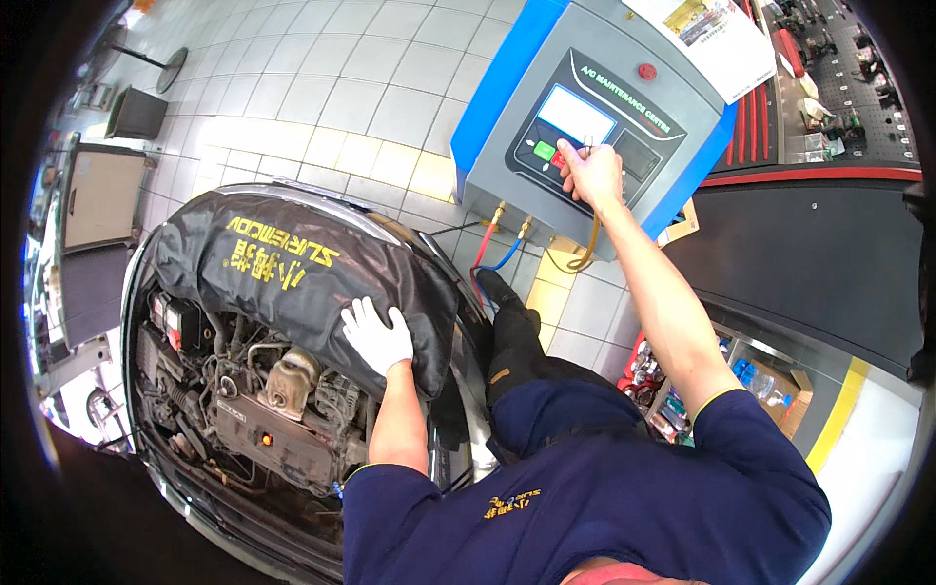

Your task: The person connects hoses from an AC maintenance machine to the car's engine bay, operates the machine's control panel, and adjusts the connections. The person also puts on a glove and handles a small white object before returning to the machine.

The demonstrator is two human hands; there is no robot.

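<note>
My left hand (377, 336), in a white glove, lies flat with its fingers spread on a black padded fender cover (380, 268) with yellow lettering. The cover drapes over the side of a car whose engine bay (263, 429) is exposed. My right hand (593, 180), bare, is at the control panel of a grey and blue air-conditioning service machine (526, 83). One digit points out over the red button (560, 159), beside a green button (544, 150); the other fingers curl in. A small thin thing shows at those fingers, too unclear to name. A bright screen (577, 113) sits above the buttons.
A red hose (480, 244), a blue hose (510, 255) and a yellow-brown hose (591, 244) hang from the machine beside my legs. To the right stand a black cabinet (799, 258) and a box with plastic bottles (765, 382). Papers (717, 44) lie on the machine's top.
</note>
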